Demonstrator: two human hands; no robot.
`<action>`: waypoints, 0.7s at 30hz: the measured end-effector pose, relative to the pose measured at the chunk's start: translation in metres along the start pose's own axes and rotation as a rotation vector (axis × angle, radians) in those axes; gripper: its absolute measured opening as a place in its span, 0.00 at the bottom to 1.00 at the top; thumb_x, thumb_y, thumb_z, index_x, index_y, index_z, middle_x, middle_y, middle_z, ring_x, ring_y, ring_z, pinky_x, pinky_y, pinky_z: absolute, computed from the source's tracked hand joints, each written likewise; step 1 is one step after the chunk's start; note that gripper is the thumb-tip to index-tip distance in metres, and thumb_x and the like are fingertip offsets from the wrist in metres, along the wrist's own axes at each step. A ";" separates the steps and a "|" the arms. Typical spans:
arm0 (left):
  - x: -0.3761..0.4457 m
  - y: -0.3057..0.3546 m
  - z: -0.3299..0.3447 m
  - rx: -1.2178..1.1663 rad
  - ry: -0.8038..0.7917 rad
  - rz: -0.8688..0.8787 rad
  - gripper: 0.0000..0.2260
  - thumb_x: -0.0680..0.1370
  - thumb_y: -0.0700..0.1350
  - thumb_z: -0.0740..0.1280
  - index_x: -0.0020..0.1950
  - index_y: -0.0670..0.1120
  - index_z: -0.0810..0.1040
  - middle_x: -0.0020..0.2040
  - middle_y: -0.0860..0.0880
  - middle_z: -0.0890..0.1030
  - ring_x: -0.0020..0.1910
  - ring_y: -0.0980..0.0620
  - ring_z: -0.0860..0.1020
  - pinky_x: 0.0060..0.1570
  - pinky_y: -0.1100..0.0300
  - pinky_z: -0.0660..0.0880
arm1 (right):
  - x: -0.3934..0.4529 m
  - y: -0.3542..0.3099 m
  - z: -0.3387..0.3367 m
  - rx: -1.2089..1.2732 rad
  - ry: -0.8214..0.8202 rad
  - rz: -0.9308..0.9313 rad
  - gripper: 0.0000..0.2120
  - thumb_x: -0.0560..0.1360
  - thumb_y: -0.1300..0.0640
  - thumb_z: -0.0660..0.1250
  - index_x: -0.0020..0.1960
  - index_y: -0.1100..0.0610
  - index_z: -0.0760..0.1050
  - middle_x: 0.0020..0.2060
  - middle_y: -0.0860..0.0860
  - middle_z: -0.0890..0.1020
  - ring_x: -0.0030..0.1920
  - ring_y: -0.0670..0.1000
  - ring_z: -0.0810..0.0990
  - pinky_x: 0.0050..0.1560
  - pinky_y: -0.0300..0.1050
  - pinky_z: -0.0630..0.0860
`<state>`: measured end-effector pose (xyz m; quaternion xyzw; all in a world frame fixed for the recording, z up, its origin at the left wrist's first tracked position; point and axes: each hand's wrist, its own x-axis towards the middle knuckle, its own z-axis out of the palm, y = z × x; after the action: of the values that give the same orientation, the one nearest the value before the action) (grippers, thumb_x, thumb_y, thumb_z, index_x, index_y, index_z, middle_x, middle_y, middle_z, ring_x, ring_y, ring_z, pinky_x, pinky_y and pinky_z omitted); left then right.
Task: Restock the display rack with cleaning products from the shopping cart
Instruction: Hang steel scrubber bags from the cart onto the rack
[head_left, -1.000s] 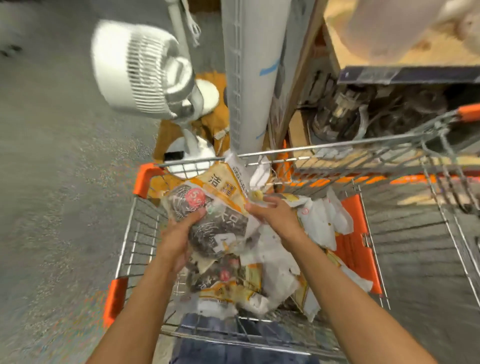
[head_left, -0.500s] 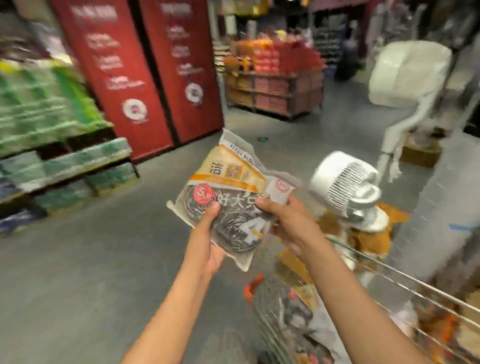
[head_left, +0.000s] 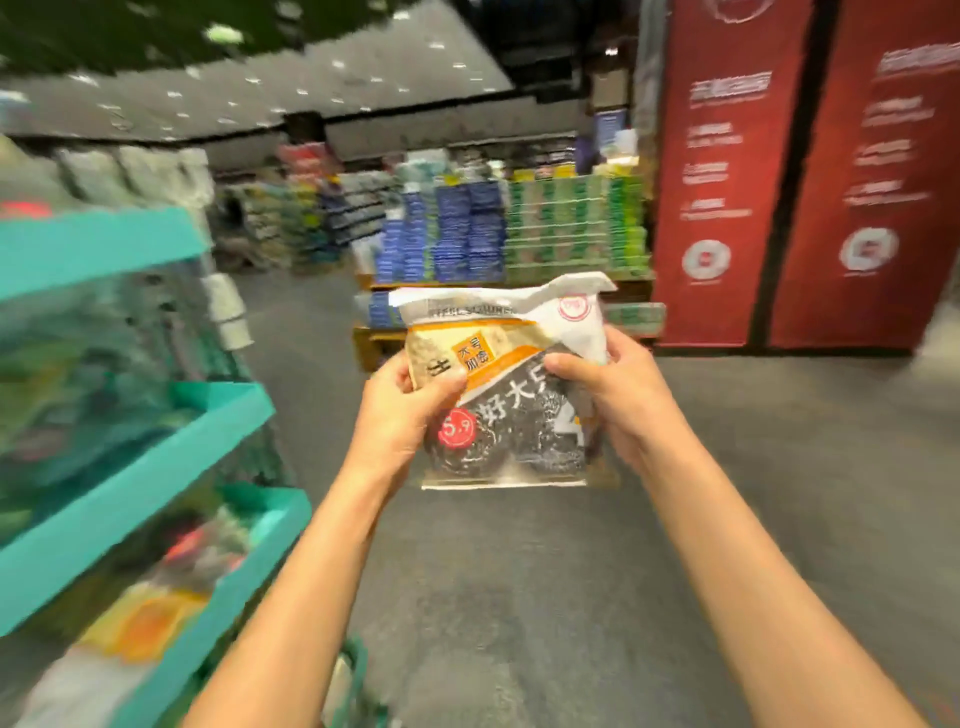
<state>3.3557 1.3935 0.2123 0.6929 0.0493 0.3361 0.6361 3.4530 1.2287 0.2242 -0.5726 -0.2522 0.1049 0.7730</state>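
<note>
At centre we see the steel scourer pack (head_left: 506, 395), upright in mid-air above the grey floor (head_left: 545, 571); our left hand (head_left: 400, 421) grips its 9 o'clock edge, thumb curled over the front; our right hand (head_left: 618, 395) pinches its 3 o'clock edge, thumb on the front; at 8 o'clock stands the teal display rack (head_left: 130, 499), blurred; at 2 o'clock, red panels (head_left: 810, 171); at 12 o'clock, stacked goods (head_left: 509, 228).

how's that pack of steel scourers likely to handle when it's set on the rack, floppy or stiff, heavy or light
Probably floppy: the scourer pack is a thin plastic bag whose top edge crumples and folds over. Likely light for its size, since the left hand and right hand hold it by a loose grip at its sides. The glossy film may be somewhat slippery.
</note>
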 end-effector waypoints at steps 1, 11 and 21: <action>-0.006 0.005 -0.016 0.021 0.081 0.017 0.13 0.65 0.40 0.72 0.49 0.45 0.79 0.41 0.53 0.85 0.41 0.58 0.81 0.43 0.65 0.77 | 0.003 0.002 0.021 0.017 -0.052 -0.005 0.14 0.66 0.69 0.71 0.50 0.59 0.77 0.44 0.56 0.83 0.43 0.53 0.81 0.50 0.50 0.77; -0.093 0.099 -0.122 0.625 0.747 0.153 0.18 0.68 0.55 0.68 0.57 0.53 0.73 0.56 0.50 0.80 0.57 0.52 0.77 0.62 0.50 0.71 | 0.003 -0.011 0.189 0.211 -0.652 -0.087 0.20 0.61 0.60 0.73 0.52 0.56 0.76 0.46 0.52 0.84 0.45 0.50 0.82 0.48 0.45 0.79; -0.165 0.133 -0.181 1.270 0.968 -0.105 0.18 0.79 0.38 0.59 0.68 0.48 0.65 0.55 0.48 0.67 0.47 0.50 0.69 0.47 0.61 0.65 | -0.035 0.011 0.296 0.313 -0.890 -0.112 0.18 0.68 0.71 0.71 0.52 0.55 0.74 0.47 0.51 0.81 0.46 0.45 0.80 0.45 0.34 0.77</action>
<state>3.0857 1.4407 0.2610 0.6966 0.5345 0.4766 0.0430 3.2741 1.4629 0.2688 -0.3340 -0.5706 0.3349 0.6714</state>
